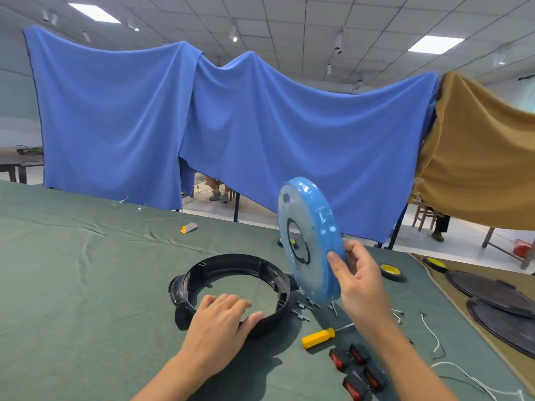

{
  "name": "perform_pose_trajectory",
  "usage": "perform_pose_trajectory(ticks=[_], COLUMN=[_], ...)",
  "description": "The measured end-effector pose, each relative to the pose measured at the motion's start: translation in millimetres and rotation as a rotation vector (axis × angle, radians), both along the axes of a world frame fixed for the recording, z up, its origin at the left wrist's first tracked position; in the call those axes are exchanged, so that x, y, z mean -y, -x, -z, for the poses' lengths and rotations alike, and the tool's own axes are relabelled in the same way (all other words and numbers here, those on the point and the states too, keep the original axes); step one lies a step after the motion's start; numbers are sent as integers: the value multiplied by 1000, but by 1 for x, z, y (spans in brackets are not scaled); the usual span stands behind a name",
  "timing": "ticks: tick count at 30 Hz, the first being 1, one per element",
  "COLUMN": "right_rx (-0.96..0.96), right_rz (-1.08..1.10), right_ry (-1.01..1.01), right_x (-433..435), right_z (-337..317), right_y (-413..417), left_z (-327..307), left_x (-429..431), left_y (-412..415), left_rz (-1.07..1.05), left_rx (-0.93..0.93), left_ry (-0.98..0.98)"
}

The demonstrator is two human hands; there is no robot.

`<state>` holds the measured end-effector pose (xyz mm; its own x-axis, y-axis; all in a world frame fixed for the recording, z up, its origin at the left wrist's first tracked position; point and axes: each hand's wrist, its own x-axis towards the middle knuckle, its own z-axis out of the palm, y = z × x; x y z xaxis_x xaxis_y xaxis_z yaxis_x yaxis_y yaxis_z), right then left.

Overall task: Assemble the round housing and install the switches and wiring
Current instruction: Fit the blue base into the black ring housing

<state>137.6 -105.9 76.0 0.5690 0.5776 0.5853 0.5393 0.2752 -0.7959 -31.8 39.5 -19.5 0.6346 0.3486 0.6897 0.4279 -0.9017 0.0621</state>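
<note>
**Current state.** I hold the blue film-wrapped disc [307, 235] in my right hand [359, 285]. The thumb lies on the face turned toward me and the fingers curl round behind the lower right edge, so the grip is a pinch on the rim only. The disc is in the air, standing nearly on edge, with its flat face turned to my left and slightly toward me.

My left hand [223, 316] rests on the near rim of the black ring [231, 260]. Its fingers [228, 302] lie almost straight across the rim and grip nothing; they press the ring onto the green cloth [86, 270]. The ring lies flat with its opening facing up.

**Governing relation.** The ring lies below and to the left of the disc. The disc's lowest edge hangs just above the ring's right side. The disc axis is close to horizontal and the ring axis is vertical, so I judge the disc must tip roughly a quarter turn to lie face-down before it can seat. The right hand is the carrying hand, and the left is the nearer one for steadying the ring.

**Caution.** The left fingers cross the rim where the disc would land; I expect to clear them first.

**Parts staged.** Right of the ring lie screws [304, 309], a yellow screwdriver [318, 338], red switches [359, 369] and white wire [431, 334]. None of these is fitted yet.
</note>
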Motion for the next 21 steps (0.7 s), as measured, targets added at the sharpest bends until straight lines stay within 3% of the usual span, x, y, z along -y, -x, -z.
perform_pose_trajectory(ticks=[6,21], right_rx=[-543,-935], right_rz=[-169,-123], right_ry=[-306,-339], right_x=[19,62], right_z=[-8,0], right_y=[-7,-2], left_z=[2,-8], left_x=[10,-44], left_y=[-9,9], left_rz=[33,-321], left_rx=[-145,-218], left_ry=[-86,116])
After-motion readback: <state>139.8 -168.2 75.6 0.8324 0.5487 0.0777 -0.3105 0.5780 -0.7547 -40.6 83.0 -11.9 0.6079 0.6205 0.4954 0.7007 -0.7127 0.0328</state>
